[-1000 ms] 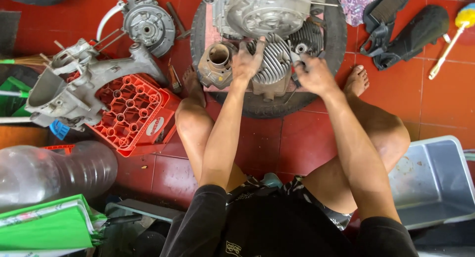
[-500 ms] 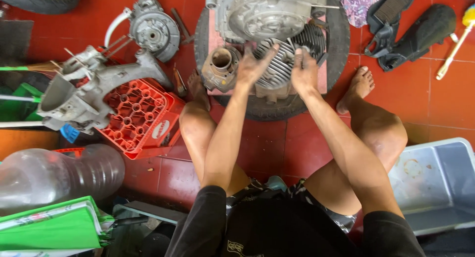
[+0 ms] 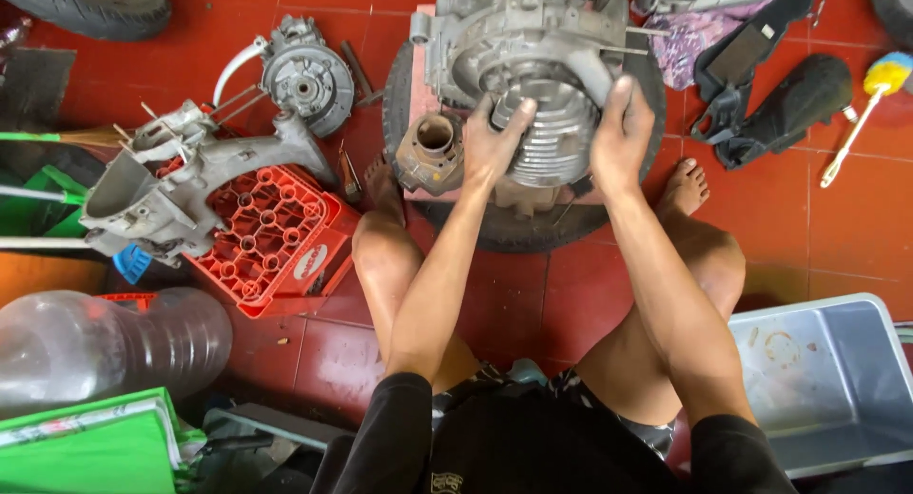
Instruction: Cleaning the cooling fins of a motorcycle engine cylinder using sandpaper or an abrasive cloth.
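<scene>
Gripping the finned cylinder (image 3: pixel 552 137) from both sides, the left hand (image 3: pixel 495 147) and right hand (image 3: pixel 623 137) are pressing spread fingers against it atop the engine case (image 3: pixel 518 38), which is resting on a tyre (image 3: pixel 514 223). A red crate (image 3: pixel 271 237) bearing a white oval label is lying to the left, beside a green package (image 3: pixel 86 446).

Bare red tiled floor (image 3: pixel 846 228) is left open at three o'clock; nine o'clock is blocked by a red plastic crate (image 3: pixel 271 237) and grey metal casing (image 3: pixel 181 185).
</scene>
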